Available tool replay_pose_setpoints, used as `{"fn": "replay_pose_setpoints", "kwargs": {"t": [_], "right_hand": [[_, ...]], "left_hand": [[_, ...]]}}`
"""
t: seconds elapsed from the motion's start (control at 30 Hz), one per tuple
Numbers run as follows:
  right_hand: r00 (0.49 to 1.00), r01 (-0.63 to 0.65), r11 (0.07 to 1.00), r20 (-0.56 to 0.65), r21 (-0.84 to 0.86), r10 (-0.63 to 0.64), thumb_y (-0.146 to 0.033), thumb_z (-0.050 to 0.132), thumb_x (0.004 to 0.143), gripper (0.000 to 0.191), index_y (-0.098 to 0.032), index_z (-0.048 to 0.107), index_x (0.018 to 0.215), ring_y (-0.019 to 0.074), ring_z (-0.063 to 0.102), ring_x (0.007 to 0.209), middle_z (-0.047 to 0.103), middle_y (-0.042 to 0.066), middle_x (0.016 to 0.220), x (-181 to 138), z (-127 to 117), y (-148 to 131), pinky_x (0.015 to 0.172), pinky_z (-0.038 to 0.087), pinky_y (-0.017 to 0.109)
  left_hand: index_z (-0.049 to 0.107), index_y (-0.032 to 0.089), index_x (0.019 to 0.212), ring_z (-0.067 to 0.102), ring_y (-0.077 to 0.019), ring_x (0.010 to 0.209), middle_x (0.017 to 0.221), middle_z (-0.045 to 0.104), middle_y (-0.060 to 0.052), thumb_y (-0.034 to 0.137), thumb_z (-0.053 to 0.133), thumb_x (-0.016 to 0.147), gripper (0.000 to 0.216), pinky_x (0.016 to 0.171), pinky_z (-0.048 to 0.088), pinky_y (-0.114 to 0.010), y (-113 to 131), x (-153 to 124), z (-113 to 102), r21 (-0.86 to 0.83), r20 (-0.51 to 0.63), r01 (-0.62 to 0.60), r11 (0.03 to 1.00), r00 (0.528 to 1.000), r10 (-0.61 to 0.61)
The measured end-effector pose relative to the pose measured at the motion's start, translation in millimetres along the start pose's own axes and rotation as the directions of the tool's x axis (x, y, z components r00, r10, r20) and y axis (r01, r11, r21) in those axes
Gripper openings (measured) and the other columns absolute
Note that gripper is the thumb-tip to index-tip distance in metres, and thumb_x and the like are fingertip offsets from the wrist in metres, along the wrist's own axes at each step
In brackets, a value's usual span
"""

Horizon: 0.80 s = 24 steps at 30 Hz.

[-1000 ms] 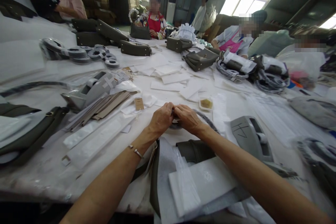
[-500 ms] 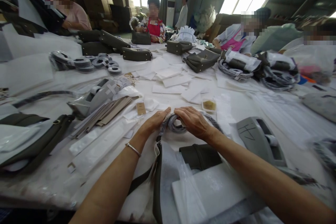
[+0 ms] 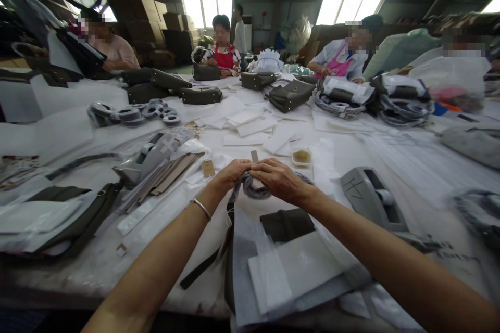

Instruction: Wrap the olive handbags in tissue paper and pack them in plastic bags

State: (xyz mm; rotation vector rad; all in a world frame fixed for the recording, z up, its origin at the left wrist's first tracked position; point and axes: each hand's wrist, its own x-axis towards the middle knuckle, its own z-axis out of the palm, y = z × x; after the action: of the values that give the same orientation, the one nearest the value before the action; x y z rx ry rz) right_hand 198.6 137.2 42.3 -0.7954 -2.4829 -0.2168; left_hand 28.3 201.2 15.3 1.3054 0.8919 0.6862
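Note:
A grey bag strap in clear wrap [image 3: 255, 192] lies coiled in front of me. My left hand [image 3: 233, 173] closes on the coil's far left side, and my right hand [image 3: 279, 179] is closed over its top, with the fingertips of both hands meeting. A short grey-brown strip [image 3: 254, 156] sticks up between the fingertips; its lower end is hidden. Nearer to me lies an olive handbag [image 3: 289, 225], partly covered by white sheets [image 3: 297, 270] and clear film. Its dark side edge shows on the left.
Tape dispensers stand at the right [image 3: 371, 200] and left [image 3: 146, 153]. Brown card strips [image 3: 175, 171], a small tan tag [image 3: 208, 168] and a plastic tub [image 3: 301, 156] lie nearby. Several handbags [image 3: 291, 94] and wrapped coils [image 3: 128, 115] lie farther back, where other people work.
The short grey-brown strip now shows between my fingertips. My hands have come together over the coil. The camera view has tilted up somewhat.

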Motion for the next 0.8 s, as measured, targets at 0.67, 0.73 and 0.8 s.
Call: {"fn": "replay_pose_setpoints", "kwargs": {"t": [0.67, 0.73, 0.8], "right_hand": [[0.527, -0.551, -0.051, 0.395, 0.833, 0.752, -0.020, 0.087, 0.040, 0.046, -0.017, 0.064, 0.080, 0.0132, 0.057, 0.068, 0.061, -0.005, 0.071, -17.1, -12.6, -25.7, 0.065, 0.046, 0.026], [0.537, -0.556, -0.057, 0.411, 0.829, 0.737, -0.026, 0.087, 0.043, 0.039, -0.017, 0.064, 0.073, 0.0125, 0.056, 0.063, 0.061, -0.005, 0.066, -20.0, -12.9, -28.7, 0.062, 0.045, 0.027], [0.536, -0.567, -0.025, 0.392, 0.823, 0.748, -0.030, 0.089, 0.043, 0.038, -0.017, 0.063, 0.067, 0.0118, 0.054, 0.059, 0.060, -0.005, 0.062, -21.5, -12.7, -31.6, 0.061, 0.043, 0.026]], "left_hand": [[0.062, 0.015, 0.085, 0.054, -0.0115, 0.061, 0.070, 0.060, 0.001, 0.048, 0.061, 0.083, 0.033, 0.056, 0.040, -0.022, 4.6, -73.2, 37.7, 0.256, -0.101, -0.238, 0.937, 0.957, 0.271], [0.062, 0.015, 0.093, 0.058, -0.0126, 0.063, 0.074, 0.064, 0.000, 0.048, 0.070, 0.077, 0.038, 0.058, 0.044, -0.023, 2.5, -77.9, 36.3, 0.194, -0.048, -0.215, 0.957, 0.972, 0.229], [0.061, 0.015, 0.097, 0.061, -0.0135, 0.066, 0.079, 0.066, -0.001, 0.046, 0.076, 0.073, 0.042, 0.061, 0.046, -0.024, 1.3, -81.0, 34.5, 0.144, -0.008, -0.201, 0.969, 0.979, 0.204]]}}
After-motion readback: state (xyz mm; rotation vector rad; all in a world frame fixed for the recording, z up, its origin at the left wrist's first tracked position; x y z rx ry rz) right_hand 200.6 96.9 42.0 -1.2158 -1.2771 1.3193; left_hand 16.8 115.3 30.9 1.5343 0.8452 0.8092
